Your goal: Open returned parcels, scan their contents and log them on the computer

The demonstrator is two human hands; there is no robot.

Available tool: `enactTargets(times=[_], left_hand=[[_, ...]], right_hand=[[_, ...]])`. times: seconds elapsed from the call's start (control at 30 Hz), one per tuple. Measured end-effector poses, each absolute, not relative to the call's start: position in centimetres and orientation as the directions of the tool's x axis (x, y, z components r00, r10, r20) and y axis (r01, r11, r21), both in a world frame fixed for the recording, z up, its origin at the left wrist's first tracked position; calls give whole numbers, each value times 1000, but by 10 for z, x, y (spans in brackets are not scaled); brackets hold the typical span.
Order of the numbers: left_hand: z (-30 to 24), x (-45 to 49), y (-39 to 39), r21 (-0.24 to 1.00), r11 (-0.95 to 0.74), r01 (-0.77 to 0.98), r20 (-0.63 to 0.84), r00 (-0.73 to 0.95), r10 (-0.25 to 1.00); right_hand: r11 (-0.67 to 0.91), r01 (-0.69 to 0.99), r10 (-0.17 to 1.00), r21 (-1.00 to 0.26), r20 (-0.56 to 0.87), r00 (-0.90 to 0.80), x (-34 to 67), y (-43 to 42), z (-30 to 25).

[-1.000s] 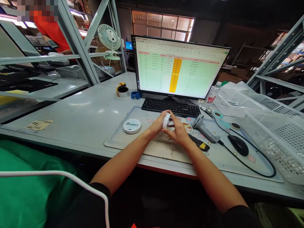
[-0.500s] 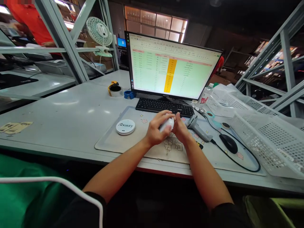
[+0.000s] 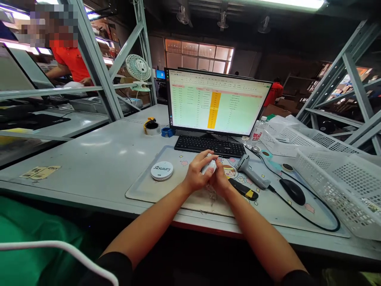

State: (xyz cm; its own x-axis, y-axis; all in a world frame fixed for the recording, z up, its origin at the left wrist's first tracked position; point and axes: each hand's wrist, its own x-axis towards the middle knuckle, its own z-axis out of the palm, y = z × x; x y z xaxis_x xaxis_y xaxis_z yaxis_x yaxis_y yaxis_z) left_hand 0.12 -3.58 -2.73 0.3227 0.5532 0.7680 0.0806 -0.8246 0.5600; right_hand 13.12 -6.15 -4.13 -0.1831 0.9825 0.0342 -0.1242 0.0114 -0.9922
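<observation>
Here, counted outward from the hands:

1. Two hands: the left hand [image 3: 195,174] and the right hand [image 3: 220,183] are both closing around one white object [image 3: 208,167], so both grips are shut on it. The object is sitting between them, above the desk mat [image 3: 149,194], partly hidden by the fingers.
2. One round "Sbeauty" tin [image 3: 162,171] is lying on the mat, near the left hand but not touching it.
3. One barcode scanner [image 3: 251,171] and one black-and-yellow handle [image 3: 243,189] are lying just beside the right hand.
4. One mouse [image 3: 293,191] is resting farther right, well apart from the hands, near the mat's right edge.
5. One keyboard [image 3: 210,145] is sitting just beyond the mat's far edge, in front of one monitor [image 3: 217,102].
6. Two tape rolls [image 3: 152,128] [image 3: 168,132] are standing left of the monitor on the desk [image 3: 89,159], whose front edge is running close to the mat's near edge.
7. Two white plastic baskets [image 3: 336,186] [image 3: 285,137] are sitting at the right, the nearer one reaching the desk's edge.
8. Two co-workers in red shirts [image 3: 70,63] [image 3: 274,93] are standing well apart, in the background.
</observation>
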Motion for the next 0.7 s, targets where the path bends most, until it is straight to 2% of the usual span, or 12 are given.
enactTargets(times=[0.1,0.17,0.23,0.3,0.33,0.4,0.47,0.57,0.7], left_hand=[[-29,-3,-19,559,-797,228,709,368,602],[-33,-7,-7,595,-656,465,573,327,752],[-38,-10,1,563,-452,691,389,261,884],[-41,-10,3,484,-388,785,326,250,912],[-42,-7,1,463,-430,775,351,285,892],[-41,2,-6,492,-558,668,408,390,826],[-41,14,-15,642,-561,523,336,466,819],[-45,28,-22,845,-343,409,131,465,876],[-48,29,-15,941,-191,279,63,409,910]], right_hand=[[-149,-111,962,-983,-118,-247,147,-58,-26],[-119,36,988,-992,-122,-99,174,-56,-15],[-46,301,984,-953,8,177,211,-58,-7],[-113,614,920,-781,151,361,251,-64,-5],[-185,729,895,-659,193,402,268,-69,-6],[-309,854,886,-418,200,418,293,-79,-11],[-362,895,904,-259,136,405,304,-87,-19],[-378,907,918,-184,55,393,299,-88,-30],[-409,890,904,-203,41,425,289,-79,-29]])
